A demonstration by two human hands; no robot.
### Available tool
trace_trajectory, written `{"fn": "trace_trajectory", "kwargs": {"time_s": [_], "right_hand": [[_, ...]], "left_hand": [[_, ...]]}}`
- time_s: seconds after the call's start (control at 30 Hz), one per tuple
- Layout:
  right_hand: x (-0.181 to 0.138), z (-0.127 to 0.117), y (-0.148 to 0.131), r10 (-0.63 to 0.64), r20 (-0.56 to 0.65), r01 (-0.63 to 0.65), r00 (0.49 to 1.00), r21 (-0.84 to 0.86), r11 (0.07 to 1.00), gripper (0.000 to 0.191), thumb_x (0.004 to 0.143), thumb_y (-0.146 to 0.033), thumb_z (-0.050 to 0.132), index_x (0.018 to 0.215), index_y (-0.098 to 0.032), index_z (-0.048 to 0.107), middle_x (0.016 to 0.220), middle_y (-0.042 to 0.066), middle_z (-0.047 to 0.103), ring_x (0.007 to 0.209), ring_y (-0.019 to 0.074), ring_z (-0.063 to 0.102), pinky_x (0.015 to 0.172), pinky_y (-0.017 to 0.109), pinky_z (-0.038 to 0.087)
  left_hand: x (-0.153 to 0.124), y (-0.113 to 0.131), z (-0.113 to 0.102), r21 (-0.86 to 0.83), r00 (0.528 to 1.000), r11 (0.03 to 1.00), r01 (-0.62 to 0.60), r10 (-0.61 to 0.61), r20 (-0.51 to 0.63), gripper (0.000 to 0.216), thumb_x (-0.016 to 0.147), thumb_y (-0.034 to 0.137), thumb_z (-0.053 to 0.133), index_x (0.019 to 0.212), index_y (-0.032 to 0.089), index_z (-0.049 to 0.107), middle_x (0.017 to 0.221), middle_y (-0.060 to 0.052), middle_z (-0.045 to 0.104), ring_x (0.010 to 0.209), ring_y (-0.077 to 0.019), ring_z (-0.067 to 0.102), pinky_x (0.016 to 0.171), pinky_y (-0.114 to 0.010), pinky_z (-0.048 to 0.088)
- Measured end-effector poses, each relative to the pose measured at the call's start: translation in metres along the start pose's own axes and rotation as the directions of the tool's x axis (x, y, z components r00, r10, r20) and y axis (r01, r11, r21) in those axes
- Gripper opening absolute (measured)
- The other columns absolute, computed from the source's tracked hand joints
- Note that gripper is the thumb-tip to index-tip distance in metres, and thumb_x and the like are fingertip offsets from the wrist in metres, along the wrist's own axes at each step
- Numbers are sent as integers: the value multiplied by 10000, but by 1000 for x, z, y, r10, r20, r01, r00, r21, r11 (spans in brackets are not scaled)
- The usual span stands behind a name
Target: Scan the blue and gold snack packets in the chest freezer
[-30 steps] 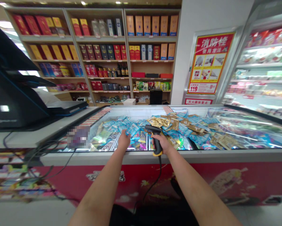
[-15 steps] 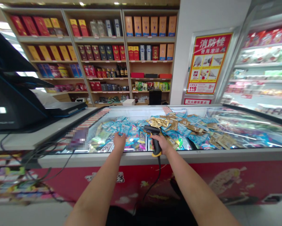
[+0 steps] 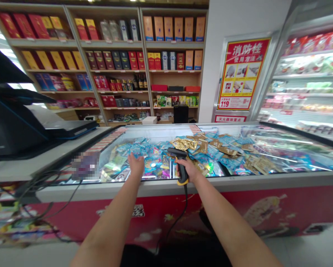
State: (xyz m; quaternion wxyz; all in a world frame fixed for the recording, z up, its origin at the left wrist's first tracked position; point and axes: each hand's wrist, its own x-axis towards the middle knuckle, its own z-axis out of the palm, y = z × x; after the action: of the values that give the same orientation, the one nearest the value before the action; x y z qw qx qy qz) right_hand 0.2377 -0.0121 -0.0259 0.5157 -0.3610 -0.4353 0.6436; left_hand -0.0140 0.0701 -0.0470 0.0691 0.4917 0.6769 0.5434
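Note:
My right hand [image 3: 190, 168] is wrapped round the grip of a black and yellow barcode scanner [image 3: 182, 177], held over the front edge of a chest freezer [image 3: 160, 188]. The scanner's head points left and a dark cable hangs from its base. My left hand [image 3: 136, 164] hovers above the freezer's left part, its thumb and fingers apart and nothing visible in them. Below it lie blue ice-cream packets [image 3: 140, 145] and other colourful wrappers. Gold packets [image 3: 185, 144] and brown packets [image 3: 224, 149] are heaped in the freezer's middle, beyond the scanner.
At the left, a counter [image 3: 19, 163] carries a black checkout machine [image 3: 13, 122], with loose cables [image 3: 35, 185] hanging off its edge. Shelves of boxed goods [image 3: 113, 60] stand behind the freezer. A refrigerated display [image 3: 307, 89] is at the right.
My left hand has shifted left and slightly up, its fingers spreading from a more closed shape. My right hand keeps the scanner. The view has turned slightly right.

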Motion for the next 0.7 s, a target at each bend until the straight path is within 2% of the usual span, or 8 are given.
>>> {"fn": "trace_trajectory", "kwargs": {"time_s": [0.03, 0.1, 0.13, 0.2, 0.3, 0.47, 0.6, 0.7], "right_hand": [[-1, 0, -1, 0, -4, 0, 1000, 6, 1000, 325, 648, -438, 740, 749, -184, 564, 518, -25, 598, 385, 117, 525, 391, 242, 389], [-2, 1, -3, 11, -13, -11, 1000, 31, 999, 320, 647, -426, 742, 771, -191, 563, 522, -32, 598, 387, 122, 528, 390, 246, 389], [-3, 2, -4, 18, -20, -17, 1000, 46, 999, 319, 648, -419, 743, 788, -195, 564, 523, -37, 596, 387, 122, 525, 388, 247, 386], [-5, 4, -6, 28, -23, -26, 999, 68, 997, 321, 654, -409, 744, 820, -197, 569, 525, -44, 593, 387, 122, 520, 387, 247, 380], [-7, 5, -9, 23, -9, -23, 1000, 80, 997, 325, 657, -410, 740, 833, -194, 572, 524, -47, 589, 382, 119, 508, 391, 251, 382], [-8, 5, -9, -2, -18, 3, 1000, 71, 997, 302, 651, -399, 726, 808, -190, 574, 516, -43, 586, 376, 121, 502, 393, 256, 381], [-9, 6, -10, -8, -34, 10, 999, 79, 997, 279, 644, -389, 714, 787, -189, 582, 507, -38, 581, 372, 127, 499, 387, 260, 380], [-8, 6, -10, 7, -50, -2, 999, 94, 996, 275, 642, -385, 713, 791, -195, 580, 506, -39, 579, 372, 126, 493, 378, 254, 370]], "left_hand": [[-2, 3, -1, -8, 1000, 1000, 12, -12, 5, 710, 824, 223, 583, 1477, 86, 342, 1545, -236, 309, 1428, -316, 352, 1155, -425, 340], [-6, 8, -2, -34, 999, 999, 33, -32, 29, 713, 827, 213, 586, 1483, 94, 334, 1611, -235, 127, 1379, -308, 430, 1142, -400, 364], [-7, 11, -3, -45, 998, 998, 36, -34, 45, 714, 827, 210, 591, 1485, 105, 332, 1619, -236, 76, 1316, -298, 505, 1123, -394, 389], [-9, 14, -4, -46, 997, 998, 38, -34, 76, 705, 826, 207, 607, 1478, 128, 348, 1616, -244, 69, 1184, -272, 611, 1090, -399, 424], [-11, 16, -4, -20, 995, 999, 27, -25, 99, 648, 830, 211, 618, 1438, 136, 406, 1596, -246, 148, 1156, -265, 625, 1073, -406, 434], [-9, 18, -6, 75, 993, 995, -63, 55, 104, 496, 850, 208, 578, 1324, 73, 527, 1494, -243, 385, 1379, -294, 424, 1115, -396, 378], [-11, 22, -6, 121, 975, 991, -51, 23, 221, 372, 870, 207, 538, 1224, 127, 621, 1236, -170, 650, 1147, -271, 624, 1014, -390, 458], [-15, 27, -1, 87, 949, 994, -60, 30, 312, 304, 898, 246, 523, 1153, 168, 669, 1092, -120, 725, 1061, -258, 669, 948, -363, 489]]}}
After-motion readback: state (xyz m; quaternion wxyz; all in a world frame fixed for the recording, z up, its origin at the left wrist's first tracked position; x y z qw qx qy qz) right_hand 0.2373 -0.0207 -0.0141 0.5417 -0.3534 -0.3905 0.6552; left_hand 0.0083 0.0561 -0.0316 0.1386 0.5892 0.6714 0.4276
